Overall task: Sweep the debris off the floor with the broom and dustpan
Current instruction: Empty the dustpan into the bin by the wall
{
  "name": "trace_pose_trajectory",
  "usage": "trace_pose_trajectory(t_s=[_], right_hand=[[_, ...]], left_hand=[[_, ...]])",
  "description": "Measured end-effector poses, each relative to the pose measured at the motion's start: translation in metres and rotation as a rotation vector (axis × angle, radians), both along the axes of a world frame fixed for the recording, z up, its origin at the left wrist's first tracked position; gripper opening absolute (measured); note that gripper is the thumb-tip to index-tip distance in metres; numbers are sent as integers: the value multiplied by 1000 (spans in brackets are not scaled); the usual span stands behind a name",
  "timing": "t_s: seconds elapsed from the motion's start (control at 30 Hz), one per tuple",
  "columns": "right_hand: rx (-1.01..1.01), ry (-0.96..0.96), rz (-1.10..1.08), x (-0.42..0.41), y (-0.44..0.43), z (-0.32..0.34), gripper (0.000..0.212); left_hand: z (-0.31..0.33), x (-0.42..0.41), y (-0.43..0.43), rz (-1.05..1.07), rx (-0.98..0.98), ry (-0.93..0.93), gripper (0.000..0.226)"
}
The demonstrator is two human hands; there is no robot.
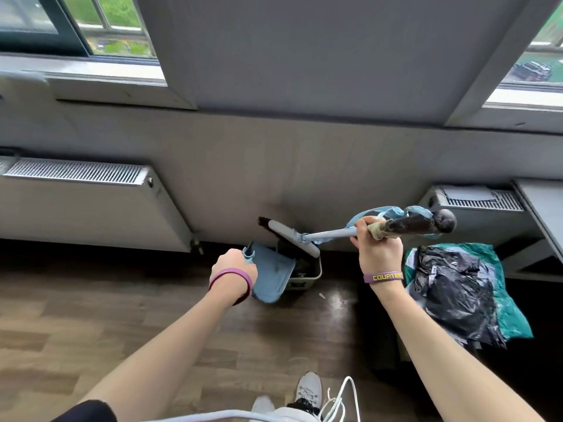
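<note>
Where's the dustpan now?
Head view, centre: blue dustpan held in the left hand, tipped at the small bin by the wall, below the broom head.

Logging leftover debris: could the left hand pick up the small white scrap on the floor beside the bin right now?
Probably not yet. The left hand grips the dustpan, tipped over the bin, so it is occupied. The scrap lies uncovered on bare floor just right of the bin.

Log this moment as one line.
left hand grips blue plastic dustpan tilted toward small beige bin | right hand grips grey-handled broom, head above bin | pale scrap on wooden floor
</note>
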State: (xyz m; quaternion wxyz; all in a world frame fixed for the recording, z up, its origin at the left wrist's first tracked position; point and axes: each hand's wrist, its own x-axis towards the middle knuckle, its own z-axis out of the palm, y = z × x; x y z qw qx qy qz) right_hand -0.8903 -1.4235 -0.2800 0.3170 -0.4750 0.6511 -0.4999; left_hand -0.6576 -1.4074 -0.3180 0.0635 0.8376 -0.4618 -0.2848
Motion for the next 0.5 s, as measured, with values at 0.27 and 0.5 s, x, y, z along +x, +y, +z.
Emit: trace_pose_trajectory(t_s=[0.27, 0.5], right_hand=[[-48, -125, -111, -12, 16, 22, 22], [-53, -124, -232, -32, 39, 35, 23]], left_hand=[[-5, 26, 22, -64, 10, -32, 18], [-1, 33, 35, -188, 56, -26, 24]])
